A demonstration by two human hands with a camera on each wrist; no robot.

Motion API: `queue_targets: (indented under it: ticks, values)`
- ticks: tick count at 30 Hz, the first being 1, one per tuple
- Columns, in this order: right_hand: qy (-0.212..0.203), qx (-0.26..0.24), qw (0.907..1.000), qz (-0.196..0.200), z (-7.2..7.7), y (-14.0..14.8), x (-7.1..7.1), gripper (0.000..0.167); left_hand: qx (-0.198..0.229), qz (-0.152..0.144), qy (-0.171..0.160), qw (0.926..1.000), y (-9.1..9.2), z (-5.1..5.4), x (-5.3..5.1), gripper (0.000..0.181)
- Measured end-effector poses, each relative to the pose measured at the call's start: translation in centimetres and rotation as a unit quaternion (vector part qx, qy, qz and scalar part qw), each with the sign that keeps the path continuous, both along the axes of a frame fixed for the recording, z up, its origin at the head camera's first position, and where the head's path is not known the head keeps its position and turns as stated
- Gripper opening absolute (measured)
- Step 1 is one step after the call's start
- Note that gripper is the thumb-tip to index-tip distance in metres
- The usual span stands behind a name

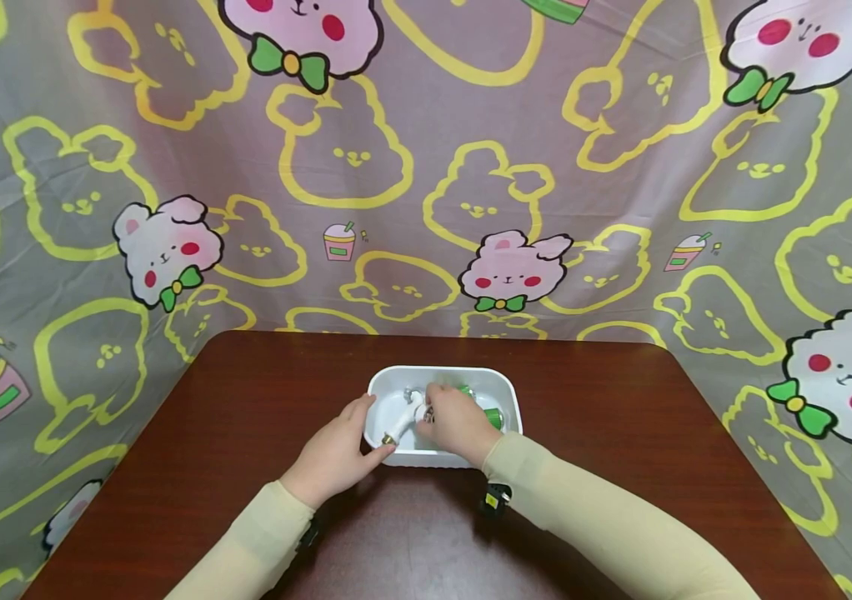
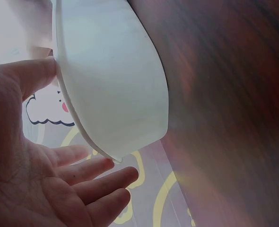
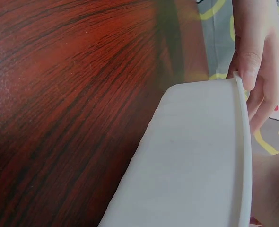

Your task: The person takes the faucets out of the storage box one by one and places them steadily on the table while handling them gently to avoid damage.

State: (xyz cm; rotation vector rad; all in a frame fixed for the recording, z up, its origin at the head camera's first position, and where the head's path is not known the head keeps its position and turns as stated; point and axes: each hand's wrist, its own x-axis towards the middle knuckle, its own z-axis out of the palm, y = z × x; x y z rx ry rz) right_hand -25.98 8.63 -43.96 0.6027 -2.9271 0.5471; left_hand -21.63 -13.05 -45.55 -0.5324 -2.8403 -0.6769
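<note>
A white plastic basin [image 1: 506, 400] sits on the table. Inside it lies a white tap [image 1: 403, 421] with a brass-coloured threaded end, slanting toward the left front. The right hand [image 1: 459, 421] reaches over the near rim into the basin. Its thumb and fingers are curled about the tap's right end, where a small dark metallic part shows; the fingertips are partly hidden. At the basin's left front corner is the left hand [image 1: 336, 454], thumb touching the rim and fingers loosely extended along the left side. In the left wrist view, its fingers [image 2: 106, 184] are spread beside the basin wall.
A green cylindrical object [image 1: 494, 417] lies in the right part of the basin, with another green piece [image 1: 465, 389] behind the right hand. The dark brown wooden table [image 1: 606, 417] extends around the basin. A patterned cloth [image 1: 411, 167] hangs behind and at the sides.
</note>
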Motion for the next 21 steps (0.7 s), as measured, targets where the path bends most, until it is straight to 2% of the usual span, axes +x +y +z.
queue_targets:
  ticks: [10, 21]
  values:
    - [0.032, -0.041, 0.9986, 0.011, 0.0, 0.05, 0.17, 0.025, 0.002, 0.001, -0.001, 1.0, -0.02, -0.01, 0.0, 0.084]
    - [0.047, -0.061, 0.997, 0.013, -0.41, 0.55, -0.27, 0.025, -0.002, -0.002, 0.003, 1.0, -0.11, -0.06, -0.04, 0.085]
